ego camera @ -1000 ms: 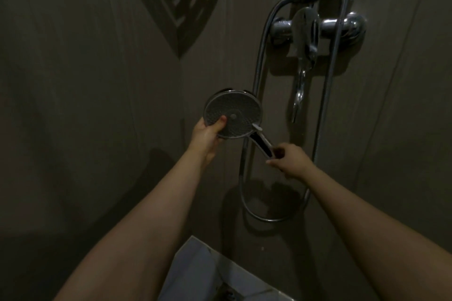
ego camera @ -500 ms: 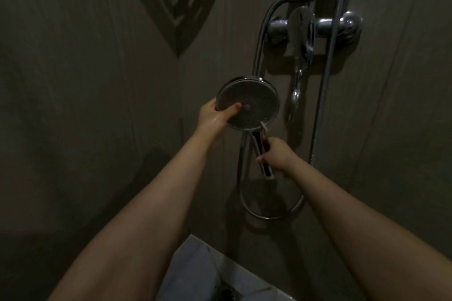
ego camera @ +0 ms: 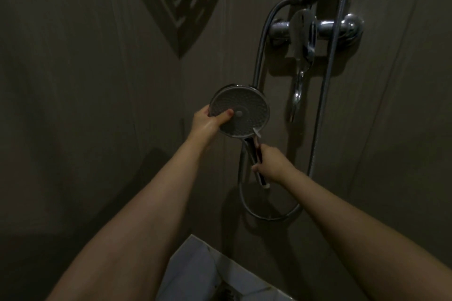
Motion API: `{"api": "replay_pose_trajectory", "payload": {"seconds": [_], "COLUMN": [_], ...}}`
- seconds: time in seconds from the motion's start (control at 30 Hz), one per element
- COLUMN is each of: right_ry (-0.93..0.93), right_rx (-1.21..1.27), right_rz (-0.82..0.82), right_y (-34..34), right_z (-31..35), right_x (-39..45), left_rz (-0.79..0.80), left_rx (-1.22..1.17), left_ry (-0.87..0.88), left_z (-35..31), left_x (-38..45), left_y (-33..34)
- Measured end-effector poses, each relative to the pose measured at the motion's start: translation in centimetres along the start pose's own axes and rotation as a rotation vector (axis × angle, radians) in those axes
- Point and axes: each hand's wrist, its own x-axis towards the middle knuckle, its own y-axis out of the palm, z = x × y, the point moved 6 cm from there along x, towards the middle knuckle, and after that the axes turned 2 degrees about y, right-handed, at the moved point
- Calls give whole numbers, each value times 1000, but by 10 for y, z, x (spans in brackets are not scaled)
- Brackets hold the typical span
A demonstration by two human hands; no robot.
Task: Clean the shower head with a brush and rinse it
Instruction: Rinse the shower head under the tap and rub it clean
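The shower head (ego camera: 241, 113) is held up in front of the corner of the two dark walls, with its round spray face turned to the camera. The left hand (ego camera: 206, 121) grips its left edge, the thumb lying on the face near the centre and the other fingers behind the rim. The right hand (ego camera: 271, 165) is curled around a thin brush (ego camera: 259, 162) that lies along the handle of the shower head; the white tip of the brush touches the lower right rim. The hose (ego camera: 259, 56) makes a loop below the hands, close to the wall. The faucet (ego camera: 305, 32) is higher on the right, well apart from the head. Left of the head there is only bare wall
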Motion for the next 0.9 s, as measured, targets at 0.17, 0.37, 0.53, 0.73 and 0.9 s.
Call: {"api": "replay_pose_trajectory", "payload": {"seconds": [0.17, 0.37, 0.53, 0.73, 0.9], "right_ry": [34, 75, 62, 23, -58], "right_rx": [-18, -11, -67, 74, 187], "right_rz": [120, 158, 95, 26, 57], "right_y": [9, 14, 18, 20, 12], "right_z": [-2, -9, -10, -2, 25], "right_x": [-2, -3, -3, 2, 4], "left_rz": [31, 130, 41, 61, 185], "left_rx": [10, 74, 24, -271, -75], "left_ry": [9, 35, -10, -111, -350], "left_z": [7, 5, 20, 33, 72], "left_x": [-9, -14, -19, -19, -36], "left_y": [0, 6, -5, -5, 11]}}
